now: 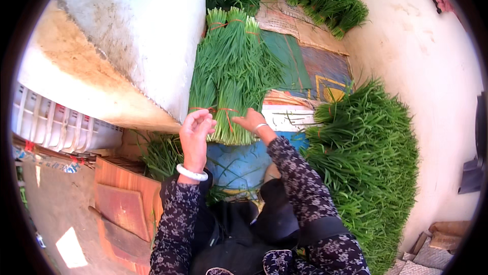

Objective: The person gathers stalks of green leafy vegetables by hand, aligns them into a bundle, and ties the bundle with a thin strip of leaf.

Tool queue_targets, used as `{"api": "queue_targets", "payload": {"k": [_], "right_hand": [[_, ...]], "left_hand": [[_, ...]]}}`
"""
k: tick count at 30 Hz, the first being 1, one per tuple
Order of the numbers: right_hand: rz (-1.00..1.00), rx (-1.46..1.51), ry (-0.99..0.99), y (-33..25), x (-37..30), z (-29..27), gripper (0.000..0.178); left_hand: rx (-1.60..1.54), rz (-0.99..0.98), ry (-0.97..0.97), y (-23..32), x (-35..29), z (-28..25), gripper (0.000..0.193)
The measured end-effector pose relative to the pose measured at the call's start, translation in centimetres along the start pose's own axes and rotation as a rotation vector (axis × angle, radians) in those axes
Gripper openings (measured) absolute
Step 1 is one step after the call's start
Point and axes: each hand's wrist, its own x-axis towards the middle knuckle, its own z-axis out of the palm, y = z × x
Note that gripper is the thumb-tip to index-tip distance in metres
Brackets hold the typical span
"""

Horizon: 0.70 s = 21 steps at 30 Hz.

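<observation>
Here, leafy bundles (236, 74) lie upper centre of frame, probably light, soft, easily bruised; I'd hold the banded stalks (227, 128). Left hand (194, 135) curls, right hand (252, 121) sits alongside; whether either grip clamps, I can't tell.

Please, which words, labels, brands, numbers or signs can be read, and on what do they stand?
Blue-and-white strip, left: lettering shows, but is not copied here.
Beige sacking, top: faint print, too blurred.
White plastic crate: red marks, too small.
</observation>
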Motion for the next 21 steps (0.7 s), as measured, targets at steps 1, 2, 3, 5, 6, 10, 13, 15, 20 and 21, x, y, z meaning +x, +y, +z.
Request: {"api": "queue_targets", "payload": {"k": [1, 2, 3, 5, 6, 10, 13, 15, 20, 21], "right_hand": [[0.057, 0.044, 0.003, -0.3, 1.9, 1.3, 0.096], [0.122, 0.047, 0.003, -1.3, 2.9, 2.8, 0.099], [0.183, 0.056, 0.003, -2.7, 3.4, 4.4, 0.102], [0.275, 0.075, 0.03, -4.3, 4.3, 7.6, 0.113], [0.306, 0.035, 0.095, -5.0, 4.4, 8.9, 0.114], [0.35, 0.09, 0.158, -5.9, 4.2, 10.9, 0.112], [0.182, 0.362, 0.391, 1.1, 5.9, 8.6, 0.081], [0.116, 0.851, 0.101, 2.1, 2.9, 7.3, 0.061], [0.103, 1.494, -0.04, 5.5, -9.4, 7.0, 0.051], [0.039, 1.622, -0.106, 3.1, -13.0, 6.8, 0.055]], "left_hand": [[-0.014, -0.013, -0.008, 0.0, 0.4, 0.1, 0.025], [-0.02, -0.028, 0.004, 0.1, 0.4, -0.3, 0.025], [-0.02, -0.038, 0.015, 0.5, 0.5, -0.8, 0.025], [0.011, -0.007, 0.016, 1.4, 0.3, -0.7, 0.025], [0.025, 0.008, 0.014, 1.6, 0.3, -0.6, 0.024], [0.011, -0.012, 0.036, 1.8, 0.3, -1.9, 0.024], [-0.036, -0.002, -0.026, 1.9, 1.4, -0.1, 0.023], [-0.027, -0.019, 0.028, 1.4, 1.5, -1.3, 0.023], [0.014, -0.063, 0.048, 0.6, 1.3, -0.9, 0.025], [0.042, -0.073, 0.071, 0.2, 0.9, -1.8, 0.025]]}}
